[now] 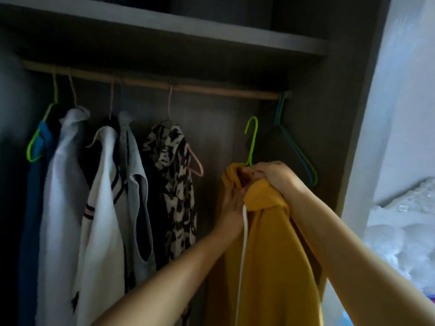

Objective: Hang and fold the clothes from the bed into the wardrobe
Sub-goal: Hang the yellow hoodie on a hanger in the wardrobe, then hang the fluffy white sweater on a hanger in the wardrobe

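Bunching under right-hand fingers (259, 171), yellow garment (270, 255) on green hanger (251, 140)

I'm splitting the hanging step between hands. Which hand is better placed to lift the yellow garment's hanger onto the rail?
Probably the right hand: it grips the yellow garment at the top, just below the green hanger hook, nearest the rail. The left hand sits lower, at the collar's side.
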The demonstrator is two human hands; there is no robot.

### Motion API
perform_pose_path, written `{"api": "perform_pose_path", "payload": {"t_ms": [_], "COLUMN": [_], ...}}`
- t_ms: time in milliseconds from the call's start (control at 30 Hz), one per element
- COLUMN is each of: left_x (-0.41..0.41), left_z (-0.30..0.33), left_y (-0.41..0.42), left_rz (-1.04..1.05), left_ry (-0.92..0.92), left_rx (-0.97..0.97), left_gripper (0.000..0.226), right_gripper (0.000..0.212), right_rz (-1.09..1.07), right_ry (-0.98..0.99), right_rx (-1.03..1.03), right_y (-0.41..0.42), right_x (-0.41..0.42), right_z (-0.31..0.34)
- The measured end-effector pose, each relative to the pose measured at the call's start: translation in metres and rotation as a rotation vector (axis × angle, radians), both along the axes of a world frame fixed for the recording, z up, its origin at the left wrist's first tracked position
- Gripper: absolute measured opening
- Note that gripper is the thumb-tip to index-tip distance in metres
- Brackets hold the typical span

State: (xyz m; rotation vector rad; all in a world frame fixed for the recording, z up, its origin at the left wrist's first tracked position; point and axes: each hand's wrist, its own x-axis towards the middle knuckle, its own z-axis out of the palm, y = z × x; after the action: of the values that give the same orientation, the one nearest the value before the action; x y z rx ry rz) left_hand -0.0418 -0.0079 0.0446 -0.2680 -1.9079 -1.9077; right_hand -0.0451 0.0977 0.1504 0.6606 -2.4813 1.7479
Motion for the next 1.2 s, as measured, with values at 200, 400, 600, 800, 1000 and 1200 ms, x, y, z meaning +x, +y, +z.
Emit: {"api": "perform_pose_path", "payload": {"t_ms": [200, 400, 600, 800, 1000, 1200], "left_x": [-0.073, -0.084, -0.096, -0.094, -0.064, -0.014], "left_z": [0.055, 0.082, 0.072, 0.046, 0.032, -0.014], "left_y": [-0.071, -0.136, -0.196, -0.182, -0.137, -0.049], "left_rz": [0.257, 0.563, 0.435, 0.251, 0.29, 0.446], "left_ry": [0.09, 0.202, 0.271, 0.153, 0.218, 0.521], "left_rx": [-0.041, -0.167, -0.213, -0.286, -0.255, -0.436], "left_gripper": [0.049, 0.041, 0.024, 0.042, 0.047, 0.051], "right_gripper": [0.021, 0.045, 0.02, 0.023, 0.043, 0.035], "right_rz": [0.065, 0.103, -0.02, -0.066, -0.275, -0.261], "right_ry": [0.032, 0.183, 0.095, 0.113, 0.49, 0.557], "right_rx": [-0.094, -0.003, 0.032, -0.026, 0.018, -0.017], "right_y": [-0.07, -0.134, -0.183, -0.177, -0.118, -0.009], "right_x": [-0.068, -0.114, -0.166, -0.15, -0.098, -0.008], "right_z": [0.064, 0.119, 0.101, 0.083, 0.039, -0.074]}}
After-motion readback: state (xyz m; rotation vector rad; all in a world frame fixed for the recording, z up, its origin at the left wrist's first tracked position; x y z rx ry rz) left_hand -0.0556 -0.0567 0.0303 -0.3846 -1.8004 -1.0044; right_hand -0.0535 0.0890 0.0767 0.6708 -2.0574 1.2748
